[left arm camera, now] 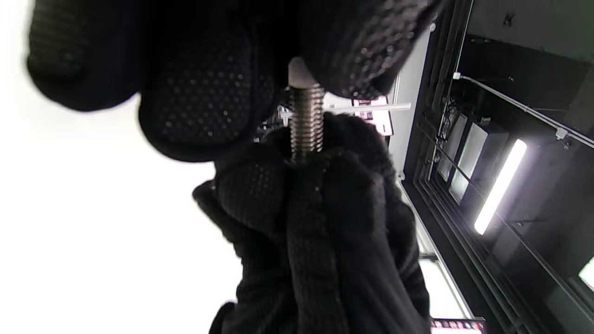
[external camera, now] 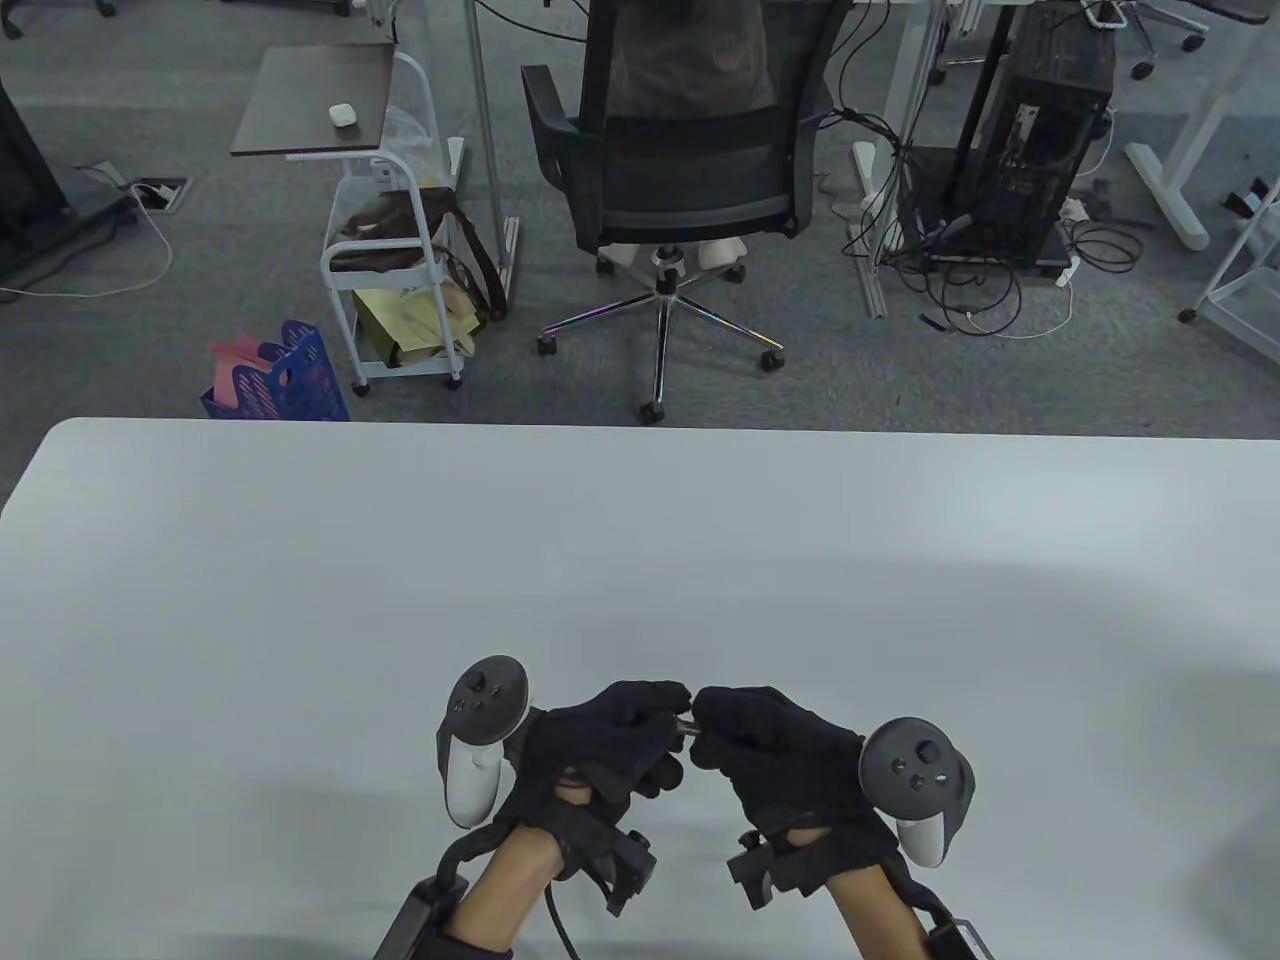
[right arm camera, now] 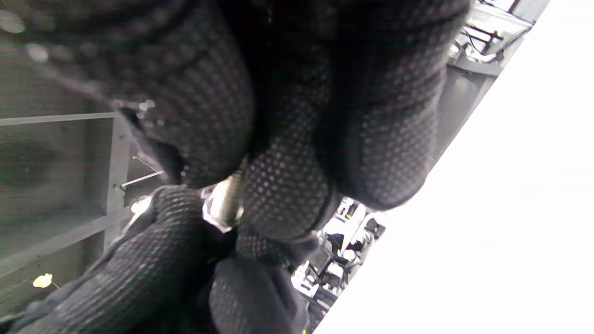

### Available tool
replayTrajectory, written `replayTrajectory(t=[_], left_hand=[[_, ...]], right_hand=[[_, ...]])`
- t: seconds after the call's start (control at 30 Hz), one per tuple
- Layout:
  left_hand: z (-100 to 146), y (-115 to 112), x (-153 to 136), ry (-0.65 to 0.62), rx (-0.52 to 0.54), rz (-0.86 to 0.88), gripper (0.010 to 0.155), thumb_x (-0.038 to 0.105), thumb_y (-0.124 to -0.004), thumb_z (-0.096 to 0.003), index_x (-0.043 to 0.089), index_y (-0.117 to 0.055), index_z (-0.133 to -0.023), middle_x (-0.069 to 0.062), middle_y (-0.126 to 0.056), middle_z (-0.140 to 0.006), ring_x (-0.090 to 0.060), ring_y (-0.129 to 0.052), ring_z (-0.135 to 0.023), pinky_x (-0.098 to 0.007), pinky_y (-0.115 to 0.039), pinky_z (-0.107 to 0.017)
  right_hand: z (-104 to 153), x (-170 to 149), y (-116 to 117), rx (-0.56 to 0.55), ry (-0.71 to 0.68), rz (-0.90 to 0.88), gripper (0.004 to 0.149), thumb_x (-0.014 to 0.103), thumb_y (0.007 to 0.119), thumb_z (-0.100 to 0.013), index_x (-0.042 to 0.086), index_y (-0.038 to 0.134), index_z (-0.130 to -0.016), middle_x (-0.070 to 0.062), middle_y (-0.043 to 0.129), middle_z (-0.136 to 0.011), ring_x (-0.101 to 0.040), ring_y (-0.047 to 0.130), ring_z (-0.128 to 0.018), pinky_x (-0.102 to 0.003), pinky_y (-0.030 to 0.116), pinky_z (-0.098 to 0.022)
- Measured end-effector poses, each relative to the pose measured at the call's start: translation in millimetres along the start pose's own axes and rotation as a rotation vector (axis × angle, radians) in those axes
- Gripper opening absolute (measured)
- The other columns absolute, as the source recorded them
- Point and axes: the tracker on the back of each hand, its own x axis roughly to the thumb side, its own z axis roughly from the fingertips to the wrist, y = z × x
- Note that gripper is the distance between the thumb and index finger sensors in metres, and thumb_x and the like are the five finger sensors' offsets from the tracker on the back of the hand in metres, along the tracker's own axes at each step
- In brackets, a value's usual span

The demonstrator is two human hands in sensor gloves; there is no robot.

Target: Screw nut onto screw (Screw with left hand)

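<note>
A short steel screw [external camera: 686,724] is held between both hands just above the white table [external camera: 640,560]. In the left wrist view its threaded shaft [left arm camera: 306,123] runs from my left hand's fingertips [left arm camera: 362,60], which pinch its smooth end [left arm camera: 299,74], down into my right hand [left arm camera: 320,232]. My left hand [external camera: 610,740] grips that end. My right hand [external camera: 770,750] closes around the other end of the shaft, and the nut is hidden inside its fingers. In the right wrist view a bright bit of metal [right arm camera: 222,206] shows between the two gloves.
Both hands hover near the table's front edge, each with a tracker on its back, the left one [external camera: 480,740] and the right one [external camera: 915,780]. An office chair [external camera: 680,170] and a white cart [external camera: 400,290] stand on the floor beyond the far edge.
</note>
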Motion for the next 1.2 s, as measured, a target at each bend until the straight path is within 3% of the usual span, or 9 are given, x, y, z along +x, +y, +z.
replayTrajectory(t=[0.1,0.27,0.43,0.53,0.67,0.8,0.97,1.1,1.2], left_hand=[[0,3,-1,-0.004,0.009,0.016,0.049,0.026,-0.084,-0.0396,0.01,-0.086,-0.086,-0.023,-0.094,-0.072,-0.031,-0.106,-0.041,-0.046,-0.091,-0.034],[-1,-1,0,-0.026,-0.043,-0.002,0.049,0.019,-0.082,-0.0407,0.012,-0.083,-0.089,-0.025,-0.085,-0.084,-0.032,-0.103,-0.051,-0.046,-0.089,-0.04],[0,0,-5,0.016,0.005,0.038,0.065,0.035,-0.082,-0.0404,0.005,-0.073,-0.098,-0.027,-0.086,-0.086,-0.035,-0.104,-0.052,-0.049,-0.089,-0.04],[0,0,-5,0.027,0.009,0.012,0.054,0.032,-0.082,-0.0403,0.005,-0.087,-0.086,-0.025,-0.097,-0.071,-0.035,-0.108,-0.04,-0.05,-0.091,-0.032],[-1,-2,-2,-0.008,-0.071,0.041,0.052,0.023,-0.08,-0.0415,0.01,-0.08,-0.092,-0.024,-0.088,-0.082,-0.035,-0.102,-0.049,-0.05,-0.087,-0.038],[-1,-3,-8,0.042,-0.096,0.04,0.078,0.043,-0.077,-0.0427,0.005,-0.053,-0.106,-0.03,-0.07,-0.098,-0.045,-0.093,-0.063,-0.056,-0.078,-0.046],[-2,-3,-11,0.085,-0.047,-0.02,0.059,0.042,-0.078,-0.0413,0.003,-0.082,-0.086,-0.027,-0.092,-0.073,-0.045,-0.098,-0.045,-0.057,-0.08,-0.033],[-4,-4,-8,0.05,-0.167,0.048,0.058,0.031,-0.075,-0.0437,0.006,-0.069,-0.095,-0.026,-0.082,-0.082,-0.042,-0.095,-0.052,-0.055,-0.078,-0.038],[-1,0,-13,0.091,-0.124,0.052,0.079,0.048,-0.074,-0.0432,0.005,-0.052,-0.105,-0.03,-0.073,-0.091,-0.046,-0.091,-0.056,-0.057,-0.075,-0.041]], right_hand=[[-1,2,5,0.06,-0.011,0.039,0.051,0.024,0.102,-0.029,0.019,0.09,-0.078,-0.01,0.094,-0.081,-0.017,0.115,-0.053,-0.034,0.103,-0.046],[1,10,4,-0.007,-0.091,0.199,0.046,0.025,0.102,-0.027,0.018,0.094,-0.073,-0.01,0.1,-0.073,-0.015,0.12,-0.044,-0.033,0.106,-0.039],[2,14,0,-0.047,-0.131,0.217,0.043,0.026,0.101,-0.028,0.019,0.095,-0.07,-0.009,0.102,-0.069,-0.014,0.122,-0.04,-0.033,0.108,-0.036],[2,15,1,-0.038,-0.14,0.234,0.044,0.027,0.101,-0.027,0.018,0.096,-0.069,-0.009,0.103,-0.068,-0.013,0.122,-0.038,-0.033,0.108,-0.035],[2,16,1,-0.042,-0.152,0.248,0.043,0.028,0.1,-0.027,0.018,0.096,-0.069,-0.009,0.104,-0.067,-0.012,0.122,-0.037,-0.033,0.108,-0.033],[2,17,1,-0.043,-0.171,0.272,0.043,0.03,0.099,-0.027,0.018,0.096,-0.069,-0.009,0.104,-0.066,-0.012,0.122,-0.035,-0.032,0.108,-0.033],[3,17,4,-0.025,-0.18,0.291,0.043,0.031,0.098,-0.028,0.018,0.096,-0.069,-0.009,0.105,-0.065,-0.012,0.122,-0.035,-0.033,0.108,-0.032],[4,20,4,-0.034,-0.201,0.315,0.042,0.032,0.097,-0.029,0.019,0.096,-0.069,-0.008,0.105,-0.065,-0.011,0.122,-0.034,-0.033,0.108,-0.032],[4,19,5,-0.03,-0.194,0.3,0.042,0.032,0.096,-0.029,0.019,0.095,-0.069,-0.008,0.105,-0.065,-0.011,0.122,-0.034,-0.033,0.108,-0.032]])
